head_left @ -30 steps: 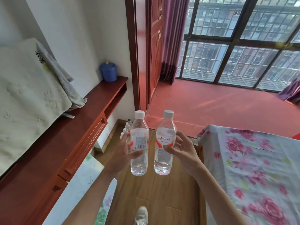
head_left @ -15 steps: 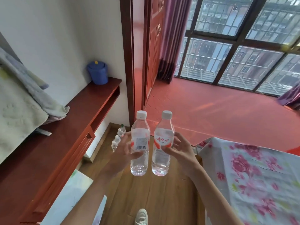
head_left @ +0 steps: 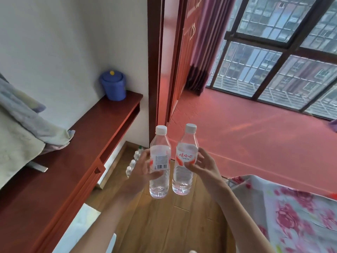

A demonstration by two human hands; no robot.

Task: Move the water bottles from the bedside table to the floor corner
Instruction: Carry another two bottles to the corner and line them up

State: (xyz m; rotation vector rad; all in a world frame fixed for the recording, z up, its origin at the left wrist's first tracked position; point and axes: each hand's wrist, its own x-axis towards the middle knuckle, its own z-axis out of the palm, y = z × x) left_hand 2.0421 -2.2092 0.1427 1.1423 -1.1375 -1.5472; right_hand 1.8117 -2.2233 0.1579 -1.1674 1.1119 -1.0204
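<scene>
1. Wooden plank flooring (head_left: 164, 225) runs below both hands; a red raised floor (head_left: 255, 139) lies beyond them, under a barred window (head_left: 273, 52).
2. The left hand (head_left: 140, 172) grips the left water bottle (head_left: 159, 165) around its label, thumb across the front just under the barcode. The bottle is upright and clear of the floor.
3. The right hand (head_left: 204, 170) grips the right water bottle (head_left: 185, 161) around its label, thumb on the front and fingers behind. The bottle is upright with a slight tilt, level with the other one.
4. The two bottles sit side by side between the hands, close together; whether they touch cannot be told.
5. Beyond the left hand, a row of small bottles (head_left: 134, 161) stands on the floor near the wall corner.
6. Left of the left hand, a red-brown wooden counter (head_left: 73, 170) runs along the wall and carries a blue lidded bucket (head_left: 114, 85) at its far end.
7. Right of the right hand lies a floral bedspread (head_left: 291, 216).
</scene>
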